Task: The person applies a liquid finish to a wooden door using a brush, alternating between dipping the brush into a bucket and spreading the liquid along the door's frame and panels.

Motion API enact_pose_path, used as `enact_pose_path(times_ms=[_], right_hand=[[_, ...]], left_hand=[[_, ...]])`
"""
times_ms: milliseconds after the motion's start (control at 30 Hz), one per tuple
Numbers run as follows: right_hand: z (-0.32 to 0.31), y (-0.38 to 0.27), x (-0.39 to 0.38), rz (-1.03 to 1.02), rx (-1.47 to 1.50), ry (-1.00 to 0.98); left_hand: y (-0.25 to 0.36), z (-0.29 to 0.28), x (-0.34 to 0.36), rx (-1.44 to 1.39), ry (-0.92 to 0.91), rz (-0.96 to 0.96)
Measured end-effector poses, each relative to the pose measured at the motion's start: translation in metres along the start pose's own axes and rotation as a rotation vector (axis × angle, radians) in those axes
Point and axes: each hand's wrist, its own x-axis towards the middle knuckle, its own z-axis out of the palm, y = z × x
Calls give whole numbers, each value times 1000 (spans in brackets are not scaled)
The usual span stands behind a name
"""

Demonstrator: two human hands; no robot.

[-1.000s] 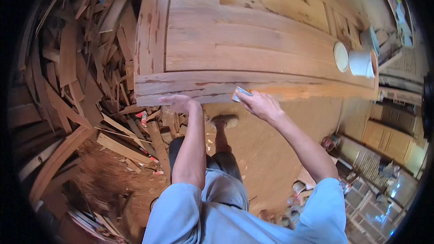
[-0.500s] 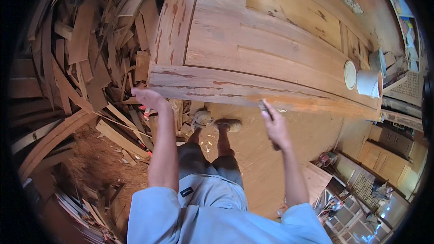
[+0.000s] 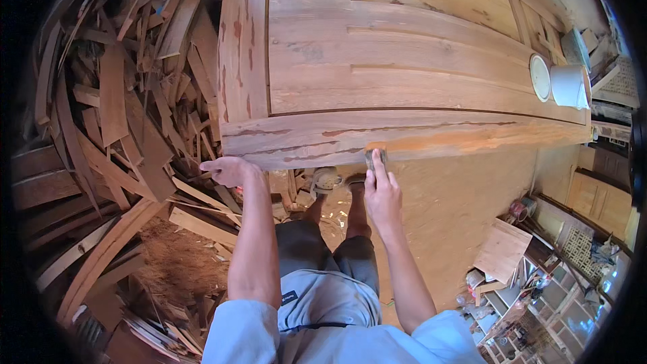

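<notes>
Scrap wood [image 3: 111,94] crowded the whole left side of our workshop, boards and offcuts heaped at every angle; below it we had reddish sawdust [image 3: 178,256] on the ground, and to our right a bare tan floor [image 3: 458,202] ran toward shelves and clutter that were too small and bent to make out. Before us lay a large wooden panel [image 3: 404,87] with framed, recessed sections, its long near edge running across just ahead of our hands; dark streaks [image 3: 310,155] marked the left part of that edge, and an orange-brown coat [image 3: 445,141] covered its right part. Our right hand [image 3: 384,199] held a small flat block [image 3: 376,158] between thumb and fingers, two of them laid out along it, right where the orange began on the near edge; our left hand [image 3: 232,172] was empty, its fingers stretched out toward the left, at the panel's near left corner, though we could not tell whether it touched the wood; at the panel's right end we had a white tub [image 3: 569,87], with a pale round disc [image 3: 540,77] just beside it.
</notes>
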Motion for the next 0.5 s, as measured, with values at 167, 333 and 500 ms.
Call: enact_pose_path(times_ms=[167,333,500], right_hand=[[0,-17,4,-25,65,10],[7,-25,-9,85,34,-93],[20,-30,-3,-43,144,-4]], left_hand=[[-3,4,10,2,-42,-22],[-2,4,12,-29,-62,-22],[-7,8,20,8,-56,28]])
